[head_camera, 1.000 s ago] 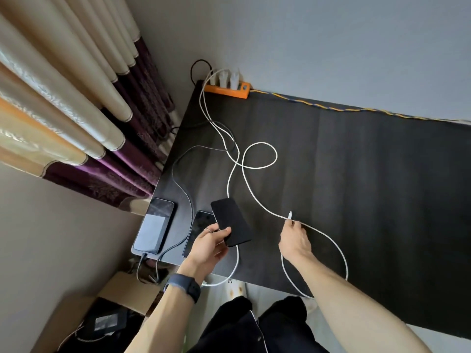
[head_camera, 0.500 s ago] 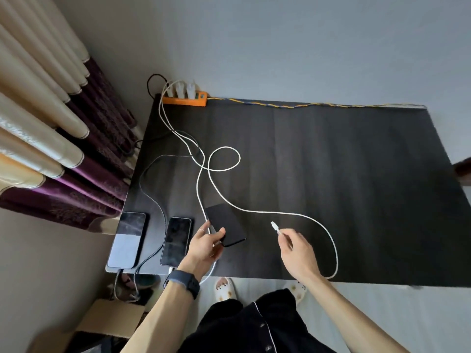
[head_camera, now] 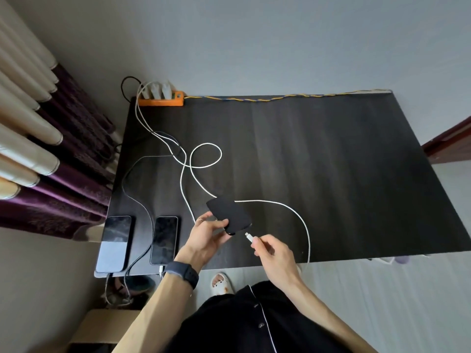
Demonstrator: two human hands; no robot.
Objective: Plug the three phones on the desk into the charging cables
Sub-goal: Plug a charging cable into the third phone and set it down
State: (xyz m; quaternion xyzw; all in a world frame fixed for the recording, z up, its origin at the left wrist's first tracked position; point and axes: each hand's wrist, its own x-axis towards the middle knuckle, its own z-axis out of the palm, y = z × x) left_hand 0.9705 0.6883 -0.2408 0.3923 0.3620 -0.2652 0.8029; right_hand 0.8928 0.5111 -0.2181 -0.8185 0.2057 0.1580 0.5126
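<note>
Two phones are lying at the desk's left edge, apparently cabled already. The left hand is gripping the third phone above the desk; the right hand is pinching the plug just beside its port. Next, I judge, comes aligning and pushing in.

A dark smartwatch, a ring, black white-piped buttoned clothing, and white slippers.

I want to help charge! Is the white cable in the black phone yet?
Not yet. The white cable's plug sits just apart from the black phone.
</note>
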